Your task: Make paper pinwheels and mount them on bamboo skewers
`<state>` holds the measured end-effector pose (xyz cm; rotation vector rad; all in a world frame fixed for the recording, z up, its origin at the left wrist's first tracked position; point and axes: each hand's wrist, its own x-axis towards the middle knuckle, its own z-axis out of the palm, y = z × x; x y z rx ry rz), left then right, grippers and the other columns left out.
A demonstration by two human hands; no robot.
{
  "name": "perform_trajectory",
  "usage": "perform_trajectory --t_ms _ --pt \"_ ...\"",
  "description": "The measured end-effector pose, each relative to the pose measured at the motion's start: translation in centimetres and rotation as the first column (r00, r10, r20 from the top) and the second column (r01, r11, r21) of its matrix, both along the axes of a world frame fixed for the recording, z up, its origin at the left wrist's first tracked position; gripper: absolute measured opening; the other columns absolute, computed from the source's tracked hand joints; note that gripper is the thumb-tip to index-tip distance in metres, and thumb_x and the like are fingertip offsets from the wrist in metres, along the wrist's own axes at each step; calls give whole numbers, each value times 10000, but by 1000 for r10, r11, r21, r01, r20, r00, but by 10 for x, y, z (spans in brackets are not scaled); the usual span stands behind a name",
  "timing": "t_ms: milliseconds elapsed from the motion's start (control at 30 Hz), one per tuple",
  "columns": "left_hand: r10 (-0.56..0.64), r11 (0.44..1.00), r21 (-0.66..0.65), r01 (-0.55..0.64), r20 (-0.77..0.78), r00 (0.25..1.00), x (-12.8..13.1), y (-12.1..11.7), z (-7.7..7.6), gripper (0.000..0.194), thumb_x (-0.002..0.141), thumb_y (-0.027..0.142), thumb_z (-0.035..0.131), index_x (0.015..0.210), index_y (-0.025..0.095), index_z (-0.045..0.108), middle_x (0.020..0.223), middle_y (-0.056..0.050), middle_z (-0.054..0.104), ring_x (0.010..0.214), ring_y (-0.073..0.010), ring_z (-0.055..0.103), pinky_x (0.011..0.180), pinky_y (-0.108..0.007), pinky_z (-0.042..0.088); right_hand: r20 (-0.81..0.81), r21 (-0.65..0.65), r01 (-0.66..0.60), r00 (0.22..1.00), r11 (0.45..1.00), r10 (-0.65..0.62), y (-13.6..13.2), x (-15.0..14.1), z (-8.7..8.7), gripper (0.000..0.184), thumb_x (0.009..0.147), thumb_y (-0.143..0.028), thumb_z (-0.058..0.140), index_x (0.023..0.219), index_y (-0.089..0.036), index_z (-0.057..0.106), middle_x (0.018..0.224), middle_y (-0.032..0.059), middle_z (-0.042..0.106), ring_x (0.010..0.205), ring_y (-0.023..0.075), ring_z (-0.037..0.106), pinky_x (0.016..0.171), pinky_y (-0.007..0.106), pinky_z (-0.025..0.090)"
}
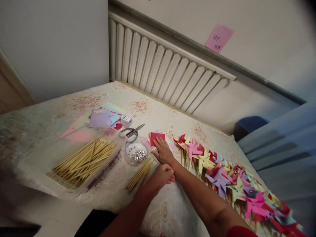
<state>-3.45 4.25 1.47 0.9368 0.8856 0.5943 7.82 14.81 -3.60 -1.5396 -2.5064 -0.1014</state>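
My right hand lies flat with fingers stretched out, fingertips on a red paper square on the cloth-covered table. Below it my left hand is curled closed beside a loose bundle of thin wooden sticks; whatever it holds is hidden. A small clear bowl of silvery pins sits just left of my right hand. Scissors lie behind the bowl.
A clear tray of wooden sticks stands at the left. Cut coloured papers and a small white box lie behind it. Several finished paper pinwheels run along the right edge. A radiator stands behind the table.
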Motion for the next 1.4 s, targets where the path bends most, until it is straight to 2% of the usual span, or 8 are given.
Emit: perform_trajectory --t_ms 400,667,800,933,1033,1133,1267,1400 --pt "20 999 27 -20 5 1000 0 2 -3 145 750 290 533 808 157 522 846 -54 641 686 -147 624 665 -281 441 -107 -8 -49 993 999 48 -7 12 18 602 951 -449 476 1464 -150 378 1528 156 357 1433 272 287 1153 503 263" --pt "18 1000 7 -18 -6 1000 -4 1 5 123 767 269 516 814 155 517 864 -63 640 693 -147 620 681 -287 439 -240 15 -12 971 1000 15 -14 16 34 540 969 -422 434 1433 -147 428 1488 142 427 1403 236 354 1160 438 290" --pt "25 1000 7 -25 -4 1000 -4 2 5 130 751 279 534 799 160 513 868 -65 649 704 -157 623 690 -293 433 -505 39 93 861 995 -60 -14 17 45 420 963 -348 412 1319 -187 564 1358 108 580 1268 223 527 1100 417 384" --pt "32 999 5 -32 28 999 -5 2 3 170 731 308 570 801 160 522 871 -59 642 705 -158 625 688 -289 428 -713 32 238 686 971 -145 -6 19 53 299 899 -316 455 1008 -192 705 1013 81 737 951 219 681 908 395 515" --pt "31 1000 -1 -31 31 999 -6 2 3 164 735 296 570 808 155 532 873 -61 641 706 -157 628 688 -287 425 -832 -68 321 505 945 -231 1 19 60 254 848 -329 475 882 -182 679 684 14 684 620 174 651 636 313 536" --pt "34 999 -15 -34 26 999 -6 3 3 140 749 272 559 813 150 533 874 -67 643 703 -155 631 685 -284 425 -883 -156 324 378 933 -278 6 17 66 235 805 -331 480 852 -177 651 551 -44 577 447 128 536 458 237 441" --pt "40 999 -8 -40 25 999 -6 3 4 109 779 243 525 827 145 538 888 -70 646 709 -147 632 684 -276 429 -866 -201 304 390 931 -314 12 16 64 218 779 -325 485 817 -181 643 532 -53 563 429 119 512 440 226 418" --pt "38 999 -6 -37 15 999 -5 2 5 83 788 213 507 825 144 535 891 -68 643 708 -141 633 680 -268 430 -807 -252 284 465 925 -363 25 12 60 216 785 -346 510 799 -189 658 618 -9 656 547 161 615 579 293 522"
